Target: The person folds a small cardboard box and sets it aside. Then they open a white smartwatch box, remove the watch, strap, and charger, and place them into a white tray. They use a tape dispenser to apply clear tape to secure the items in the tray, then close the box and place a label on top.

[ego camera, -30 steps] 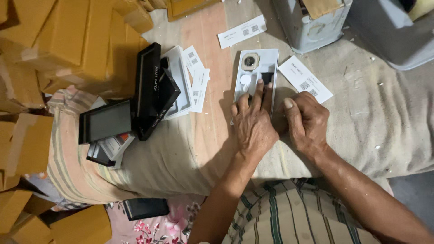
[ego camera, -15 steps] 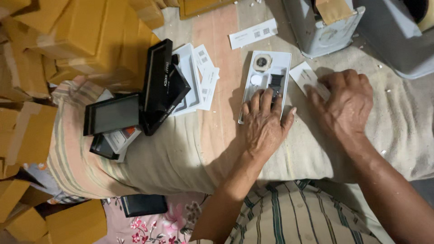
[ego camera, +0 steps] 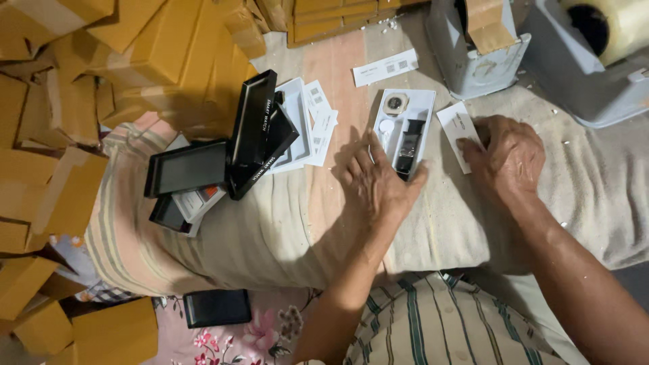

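A white tray [ego camera: 420, 108] lies on the beige cloth, holding a round watch face [ego camera: 395, 103], a white round disc [ego camera: 386, 126] and a black strap [ego camera: 407, 147]. My left hand [ego camera: 376, 184] rests flat at the tray's near end, fingers spread, thumb touching its right edge. My right hand [ego camera: 506, 159] lies to the right, fingertips pressing on a white paper card [ego camera: 457, 128] beside the tray.
Black box lids and bases [ego camera: 253, 134] are piled left of a second white tray [ego camera: 297, 125] with leaflets [ego camera: 319, 115]. Brown cartons [ego camera: 101, 74] heap at the left. Grey machines [ego camera: 476, 47] stand at the back. Another card [ego camera: 385, 67] lies behind the tray.
My right hand has moved away from the tray to the right and onto the white card. My left hand stays at the tray's near end.
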The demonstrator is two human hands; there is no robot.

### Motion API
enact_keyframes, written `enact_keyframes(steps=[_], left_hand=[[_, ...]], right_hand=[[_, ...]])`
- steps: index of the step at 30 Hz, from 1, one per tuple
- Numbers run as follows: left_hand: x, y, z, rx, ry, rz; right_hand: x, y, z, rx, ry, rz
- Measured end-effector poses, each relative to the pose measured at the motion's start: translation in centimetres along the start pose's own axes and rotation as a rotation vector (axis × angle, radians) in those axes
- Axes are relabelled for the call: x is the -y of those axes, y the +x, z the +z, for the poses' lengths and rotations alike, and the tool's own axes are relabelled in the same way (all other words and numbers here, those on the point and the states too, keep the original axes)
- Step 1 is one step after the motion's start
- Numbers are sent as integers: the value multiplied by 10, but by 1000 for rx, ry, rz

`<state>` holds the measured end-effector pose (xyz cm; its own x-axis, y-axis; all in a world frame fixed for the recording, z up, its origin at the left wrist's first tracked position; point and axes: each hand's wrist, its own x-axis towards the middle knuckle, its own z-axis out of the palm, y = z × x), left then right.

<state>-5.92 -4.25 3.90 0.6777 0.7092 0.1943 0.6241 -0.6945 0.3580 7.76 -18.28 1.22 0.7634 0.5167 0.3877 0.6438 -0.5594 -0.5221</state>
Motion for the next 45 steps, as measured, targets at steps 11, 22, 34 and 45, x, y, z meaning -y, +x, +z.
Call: enact_keyframes(steps=[11,22,34,45], left_hand=[[52,10,3,831,-2331,-104],[11,-24,20,913,-2653,-104],[36,30,12,252,-405,622],[47,51,14,309,-280,720]], right_hand=[[-3,-21,-12,-171,481,281],[-11,-24,-7,-229,582,259],[-45,-27,17,-467,938,238],[-60,-83,-10,-479,861,270]])
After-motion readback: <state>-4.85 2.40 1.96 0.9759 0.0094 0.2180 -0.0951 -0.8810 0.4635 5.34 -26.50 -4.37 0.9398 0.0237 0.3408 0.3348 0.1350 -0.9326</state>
